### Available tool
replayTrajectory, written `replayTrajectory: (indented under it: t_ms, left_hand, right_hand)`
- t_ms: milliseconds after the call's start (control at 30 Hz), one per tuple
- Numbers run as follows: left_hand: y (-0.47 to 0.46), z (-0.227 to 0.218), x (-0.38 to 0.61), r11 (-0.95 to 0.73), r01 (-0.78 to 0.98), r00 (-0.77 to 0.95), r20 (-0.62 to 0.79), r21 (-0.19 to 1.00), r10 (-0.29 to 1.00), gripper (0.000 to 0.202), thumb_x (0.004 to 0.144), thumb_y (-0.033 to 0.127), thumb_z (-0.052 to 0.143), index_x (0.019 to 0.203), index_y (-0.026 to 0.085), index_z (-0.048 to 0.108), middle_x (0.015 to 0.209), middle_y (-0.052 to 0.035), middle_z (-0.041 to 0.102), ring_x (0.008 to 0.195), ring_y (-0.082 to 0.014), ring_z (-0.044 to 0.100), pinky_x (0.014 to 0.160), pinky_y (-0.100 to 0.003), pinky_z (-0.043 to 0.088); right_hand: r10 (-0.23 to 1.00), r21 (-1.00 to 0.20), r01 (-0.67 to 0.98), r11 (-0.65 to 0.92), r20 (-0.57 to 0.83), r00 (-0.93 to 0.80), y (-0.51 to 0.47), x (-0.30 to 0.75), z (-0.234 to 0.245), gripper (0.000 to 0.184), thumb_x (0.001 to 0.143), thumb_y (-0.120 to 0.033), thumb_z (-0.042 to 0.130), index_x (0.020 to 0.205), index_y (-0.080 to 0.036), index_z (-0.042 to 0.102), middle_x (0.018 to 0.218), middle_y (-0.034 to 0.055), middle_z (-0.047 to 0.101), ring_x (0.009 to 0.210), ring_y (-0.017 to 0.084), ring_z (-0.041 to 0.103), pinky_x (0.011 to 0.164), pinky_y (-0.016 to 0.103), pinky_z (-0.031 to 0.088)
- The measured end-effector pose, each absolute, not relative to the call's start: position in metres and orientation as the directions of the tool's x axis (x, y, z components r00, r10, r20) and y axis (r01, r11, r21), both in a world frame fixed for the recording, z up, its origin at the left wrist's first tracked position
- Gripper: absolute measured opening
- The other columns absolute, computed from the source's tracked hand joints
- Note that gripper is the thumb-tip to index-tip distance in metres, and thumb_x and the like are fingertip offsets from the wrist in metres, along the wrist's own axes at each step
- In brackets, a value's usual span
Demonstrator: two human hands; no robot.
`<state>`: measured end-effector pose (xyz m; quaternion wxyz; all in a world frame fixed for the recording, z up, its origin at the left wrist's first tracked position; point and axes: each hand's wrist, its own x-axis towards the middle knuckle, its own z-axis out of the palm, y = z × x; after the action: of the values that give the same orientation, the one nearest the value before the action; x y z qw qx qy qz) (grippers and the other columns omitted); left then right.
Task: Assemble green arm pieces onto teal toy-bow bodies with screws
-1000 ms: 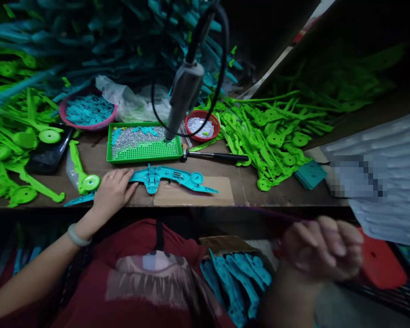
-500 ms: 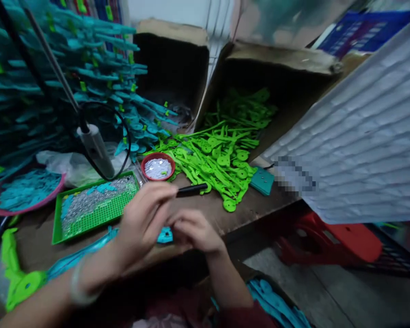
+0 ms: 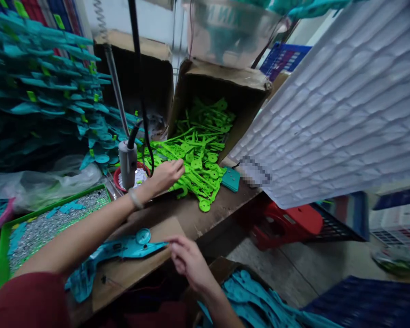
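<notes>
My left hand (image 3: 166, 174) reaches forward across the bench into a heap of bright green plastic parts (image 3: 198, 159), its fingers curled down onto the pieces at the heap's near edge. A pale bracelet sits on that wrist. My right hand (image 3: 187, 258) is at the bench's front edge, fingers bent and pinched at the pointed tip of a long teal plastic part (image 3: 130, 246), which lies flat on a cardboard sheet (image 3: 130, 273).
A hanging electric screwdriver (image 3: 127, 164) dangles over a red bowl (image 3: 118, 181). A green tray of screws (image 3: 37, 223) lies left. Stacked teal parts (image 3: 37, 91) fill the back left. An open cardboard box (image 3: 222, 82), a white quilted sheet (image 3: 345, 114), a red stool (image 3: 287, 223) and a box of teal parts (image 3: 259, 305) lie right.
My view has swung right. My left hand left the teal part and stretched out to the green heap. My right hand stays at the teal part's tip.
</notes>
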<state>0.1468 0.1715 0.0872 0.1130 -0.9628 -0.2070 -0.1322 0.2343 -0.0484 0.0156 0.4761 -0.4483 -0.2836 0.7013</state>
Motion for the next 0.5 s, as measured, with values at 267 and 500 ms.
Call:
replayTrajectory:
  t_ms: [267, 500]
  left_hand:
    - [0.033, 0.08, 0.042, -0.963, 0.178, 0.807, 0.59, -0.203, 0.025, 0.048, 0.093, 0.002, 0.044, 0.141, 0.001, 0.045, 0.117, -0.02, 0.065, 0.114, -0.0283, 0.063, 0.098, -0.04, 0.053]
    - [-0.039, 0.067, 0.002, -0.164, 0.056, 0.408, 0.127, 0.985, 0.904, 0.047, 0.096, 0.029, 0.055, 0.142, 0.022, 0.045, 0.142, -0.015, 0.054, 0.124, -0.027, 0.059, 0.103, -0.042, 0.051]
  right_hand:
    - [0.971, -0.783, -0.574, -0.24, -0.192, -0.144, -0.014, 0.24, 0.048, 0.043, 0.067, -0.054, 0.08, 0.085, -0.02, 0.06, 0.051, -0.0137, 0.03, 0.039, 0.001, 0.012, 0.035, 0.014, 0.009]
    - [0.951, -0.979, -0.164, -0.121, -0.067, -0.301, -0.044, 0.185, 0.045, 0.033, 0.08, -0.048, 0.069, 0.084, -0.016, 0.063, 0.063, -0.0062, 0.045, 0.052, 0.005, 0.035, 0.047, 0.02, 0.027]
